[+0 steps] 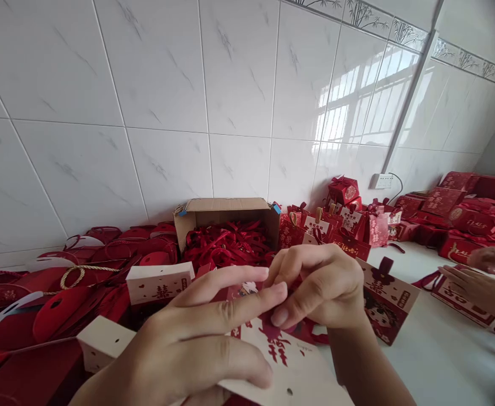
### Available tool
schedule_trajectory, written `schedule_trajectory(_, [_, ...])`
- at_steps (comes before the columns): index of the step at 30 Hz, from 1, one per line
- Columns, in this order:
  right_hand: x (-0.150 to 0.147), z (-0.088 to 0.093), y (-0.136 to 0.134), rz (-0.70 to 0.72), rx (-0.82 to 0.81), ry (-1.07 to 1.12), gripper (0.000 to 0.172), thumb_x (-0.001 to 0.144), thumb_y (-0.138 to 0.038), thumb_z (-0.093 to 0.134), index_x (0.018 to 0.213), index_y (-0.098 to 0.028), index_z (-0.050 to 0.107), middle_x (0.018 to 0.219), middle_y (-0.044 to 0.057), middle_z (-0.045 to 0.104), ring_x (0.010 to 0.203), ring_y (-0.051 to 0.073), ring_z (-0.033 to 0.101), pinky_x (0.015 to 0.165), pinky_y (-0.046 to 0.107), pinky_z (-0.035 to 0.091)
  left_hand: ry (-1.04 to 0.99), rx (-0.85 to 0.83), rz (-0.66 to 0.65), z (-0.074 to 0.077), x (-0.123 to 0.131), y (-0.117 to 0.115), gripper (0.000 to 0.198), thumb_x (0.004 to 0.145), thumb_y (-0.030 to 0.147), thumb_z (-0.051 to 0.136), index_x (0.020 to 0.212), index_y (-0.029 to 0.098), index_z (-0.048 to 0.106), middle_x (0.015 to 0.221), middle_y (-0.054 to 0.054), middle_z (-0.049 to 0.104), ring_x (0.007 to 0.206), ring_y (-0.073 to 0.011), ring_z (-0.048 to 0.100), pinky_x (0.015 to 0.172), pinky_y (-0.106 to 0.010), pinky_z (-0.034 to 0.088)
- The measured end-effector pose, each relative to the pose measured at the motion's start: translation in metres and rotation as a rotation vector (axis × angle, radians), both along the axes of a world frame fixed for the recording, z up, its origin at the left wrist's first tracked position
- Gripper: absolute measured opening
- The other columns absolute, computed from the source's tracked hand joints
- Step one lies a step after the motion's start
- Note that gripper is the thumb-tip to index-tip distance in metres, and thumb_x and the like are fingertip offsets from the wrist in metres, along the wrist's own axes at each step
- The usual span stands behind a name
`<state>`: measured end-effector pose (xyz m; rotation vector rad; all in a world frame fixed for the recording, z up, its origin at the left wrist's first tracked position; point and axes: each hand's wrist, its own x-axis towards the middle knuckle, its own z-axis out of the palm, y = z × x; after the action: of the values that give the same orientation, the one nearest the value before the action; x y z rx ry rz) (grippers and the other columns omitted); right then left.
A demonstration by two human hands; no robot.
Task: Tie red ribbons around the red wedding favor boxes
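A gift box [285, 375] with a cream top panel, red double-happiness lettering and punched holes is close in front of me, tilted. My left hand [196, 338] grips its left side, with the index and middle fingers stretched toward the lettering. My right hand [323, 287] is closed, thumb against curled fingers, pinching a dark red ribbon [270, 327] at the box. The ribbon's ends are mostly hidden by my fingers. Right of my hand stands a similar box [386, 299] with a ribbon loop on top and a cartoon figure.
A cardboard carton [226, 206] full of red ribbons stands against the tiled wall. Red boxes with cords [61, 293] are piled left, near cream-topped boxes [158, 282]. More gift boxes [315, 225] stand behind. At right, another person's hands [476, 282] work on a box.
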<state>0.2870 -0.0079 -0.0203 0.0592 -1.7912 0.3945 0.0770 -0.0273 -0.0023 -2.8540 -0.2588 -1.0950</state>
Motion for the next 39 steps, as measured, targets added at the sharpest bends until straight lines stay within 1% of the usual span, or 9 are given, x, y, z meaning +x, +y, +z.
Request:
schedule_trajectory(4, [0.005,0.001,0.006,-0.035,0.006,-0.002,0.027,0.074,-0.005,0.073,0.094,-0.022,0.077,0.074,0.003,0.064,0.071,0.015,0.067,0.062,0.029,0.06,-0.021,-0.096,-0.032,-0.004,-0.005,0.009,0.03,0.081,0.001,0.057,0.091,0.027,0.068,0.135,0.002,0.057,0.134,-0.0227,0.044,0.108,-0.036,0.044])
schedule_trajectory(8, [0.03,0.004,0.009,-0.284,0.076,0.093,0.032,0.073,0.002,0.071,0.091,-0.023,0.077,0.079,0.003,0.064,0.075,0.017,0.067,0.064,0.032,0.059,-0.258,-0.176,0.022,-0.008,-0.006,0.011,0.03,0.08,0.003,0.061,0.093,0.029,0.067,0.129,0.005,0.062,0.129,-0.0228,0.05,0.11,-0.04,0.043])
schedule_trajectory(11, [0.054,0.008,0.002,-0.374,0.121,0.239,0.031,0.07,0.004,0.07,0.087,-0.021,0.077,0.079,0.002,0.064,0.075,0.017,0.066,0.062,0.033,0.057,-0.651,-0.295,0.207,-0.006,0.004,0.006,0.018,0.081,0.015,0.067,0.088,0.031,0.07,0.097,0.007,0.075,0.096,-0.0185,0.071,0.085,-0.029,0.06])
schedule_trajectory(15, [0.057,0.012,-0.019,-0.36,0.128,0.358,0.027,0.067,0.003,0.074,0.086,-0.017,0.075,0.072,0.001,0.065,0.062,0.014,0.059,0.051,0.031,0.05,-1.014,-0.479,0.39,-0.003,0.017,0.0,0.005,0.075,0.03,0.075,0.08,0.031,0.073,0.071,0.008,0.074,0.059,-0.0127,0.068,0.054,-0.022,0.059])
schedule_trajectory(19, [0.026,0.011,-0.035,-0.407,0.113,0.223,0.003,0.078,-0.015,0.072,0.078,-0.018,0.073,0.068,0.003,0.06,0.063,0.015,0.056,0.059,0.034,0.05,-0.909,-0.427,0.411,-0.006,0.015,0.002,0.009,0.075,0.031,0.075,0.084,0.034,0.074,0.076,0.01,0.074,0.064,-0.0112,0.069,0.061,-0.02,0.06])
schedule_trajectory(24, [-0.008,0.006,-0.032,-0.598,0.108,0.105,0.019,0.084,-0.03,0.067,0.065,-0.026,0.071,0.119,0.006,0.055,0.12,0.028,0.046,0.097,0.048,0.042,-0.706,-0.199,0.339,-0.012,0.01,0.005,0.022,0.079,0.021,0.072,0.093,0.038,0.071,0.086,0.014,0.075,0.069,-0.009,0.071,0.065,-0.017,0.059])
schedule_trajectory(27, [-0.013,0.004,-0.027,-0.63,0.08,0.085,0.017,0.082,-0.028,0.068,0.066,-0.026,0.069,0.128,0.003,0.053,0.13,0.031,0.04,0.106,0.052,0.035,-0.624,-0.177,0.258,-0.011,0.009,0.001,0.023,0.081,0.017,0.069,0.096,0.034,0.07,0.093,0.011,0.075,0.079,-0.0111,0.072,0.073,-0.019,0.06])
schedule_trajectory(35, [-0.011,0.003,-0.024,-0.609,0.12,0.072,0.013,0.082,-0.026,0.068,0.07,-0.03,0.07,0.063,0.002,0.064,0.132,0.029,0.04,0.111,0.056,0.029,-0.542,-0.132,0.105,-0.009,0.006,-0.001,0.029,0.081,0.007,0.065,0.1,0.029,0.068,0.1,0.009,0.075,0.1,-0.0135,0.069,0.103,-0.026,0.052])
schedule_trajectory(39, [-0.012,0.005,-0.027,-0.647,0.063,0.051,0.012,0.078,-0.029,0.073,0.067,-0.027,0.071,0.112,0.003,0.065,0.129,0.03,0.043,0.107,0.053,0.035,-0.526,-0.121,0.095,-0.01,0.006,0.002,0.029,0.081,0.008,0.066,0.101,0.028,0.068,0.1,0.008,0.075,0.098,-0.0144,0.07,0.104,-0.029,0.052])
